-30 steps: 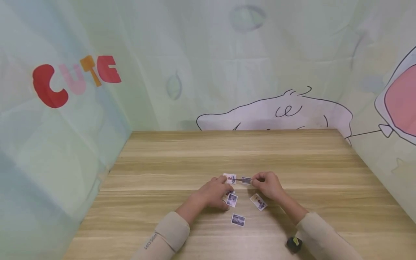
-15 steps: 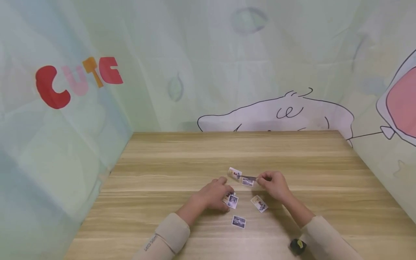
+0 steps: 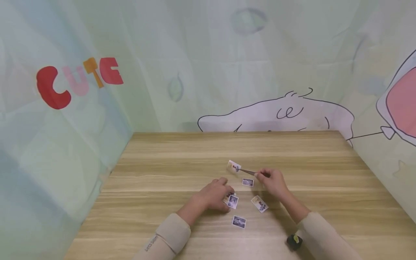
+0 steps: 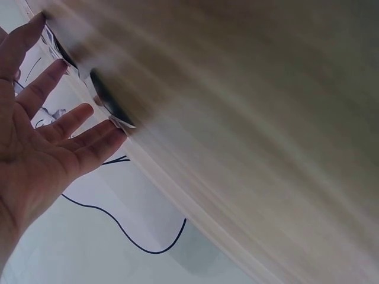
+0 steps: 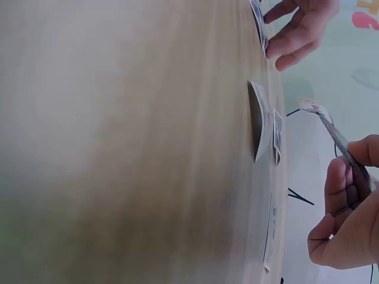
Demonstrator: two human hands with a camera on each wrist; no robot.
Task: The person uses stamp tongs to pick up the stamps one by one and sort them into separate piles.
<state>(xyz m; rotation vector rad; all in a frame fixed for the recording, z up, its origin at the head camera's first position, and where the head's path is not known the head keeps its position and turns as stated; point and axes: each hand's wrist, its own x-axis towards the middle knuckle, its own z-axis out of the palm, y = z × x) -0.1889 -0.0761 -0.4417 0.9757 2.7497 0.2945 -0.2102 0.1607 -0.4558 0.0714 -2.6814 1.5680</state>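
My right hand pinches a pair of metal tweezers between thumb and fingers. Their tips grip a small, white-edged, stamp-like paper with a coloured picture, raised off the table, as the right wrist view also shows. My left hand is lowered to the table, fingers spread and slightly bent. Its fingertips touch or nearly touch a coloured stamp, partly hidden by the hand, and a grey-picture stamp overlapping it. In the left wrist view, the left hand shows its palm, fingertips beside curled paper edges.
Other stamps lie apart on the wooden table: a grey one beyond the hands, a coloured one to the right, another grey one nearer me. A small black object with a yellow mark sits beside the right sleeve.
The right hand's tweezers have lifted the coloured stamp from beside the left fingertips and carried it away toward the table's far side. My left hand has stayed nearly still.
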